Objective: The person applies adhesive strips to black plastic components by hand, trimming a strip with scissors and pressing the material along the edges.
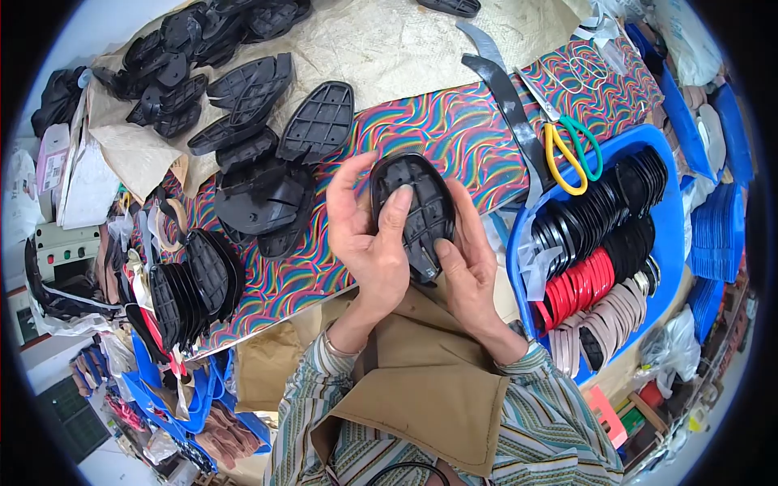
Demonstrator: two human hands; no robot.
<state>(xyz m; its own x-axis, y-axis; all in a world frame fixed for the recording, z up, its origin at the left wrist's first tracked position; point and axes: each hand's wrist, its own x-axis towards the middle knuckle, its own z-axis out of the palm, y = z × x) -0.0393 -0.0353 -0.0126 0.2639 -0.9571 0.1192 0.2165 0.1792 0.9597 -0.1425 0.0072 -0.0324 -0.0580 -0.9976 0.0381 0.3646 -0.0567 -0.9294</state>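
A black shoe sole (419,194) with a ribbed grid on its face is held between both hands over the table's front edge. My left hand (369,239) grips its left side, thumb pressed on the grid, with the index finger raised off the rim. Around the right edge curls my right hand (472,263), its thumb on the lower end. Close by on the left lie a loose ribbed sole (318,121) and a stack of black soles (267,198).
Patterned cloth (421,121) covers the table. On the right are scissors (567,150), a black curved strip (512,113) and a blue basin (668,271) of black, red and beige strap pieces. More soles (203,275) stand in a row at left; a sole pile (174,77) lies behind.
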